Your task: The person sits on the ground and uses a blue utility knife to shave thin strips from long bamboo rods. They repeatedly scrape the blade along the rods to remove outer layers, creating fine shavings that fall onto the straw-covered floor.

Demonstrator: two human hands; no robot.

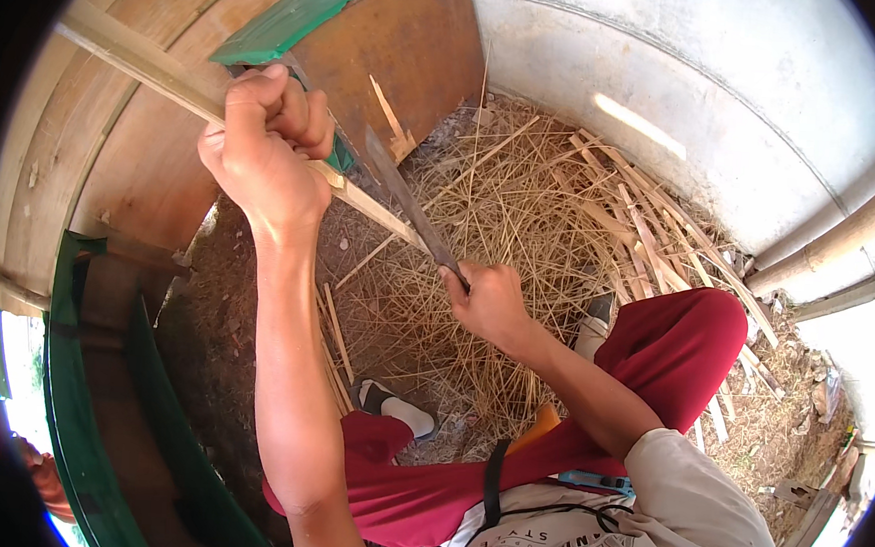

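Note:
My left hand (270, 143) is closed in a fist around a long pale bamboo strip (376, 212). The strip slants from the upper left down to the middle of the head view, its lower end beside the blade. In my right hand (496, 302) is the handle of a large dark-bladed knife (408, 197). The blade points up and to the left, lying across or close against the strip; whether it touches cannot be told. My right fingers wrap the handle, partly hidden. Below the knife spreads a heap of thin straw-coloured shavings (481, 216).
Split strips (651, 226) lie piled on the right near a pale curved wall (671, 57). A brown wooden box (401, 56) with a green cover stands ahead. Green-edged boards (81, 372) rise at the left. My foot (404, 412) rests beside the shavings.

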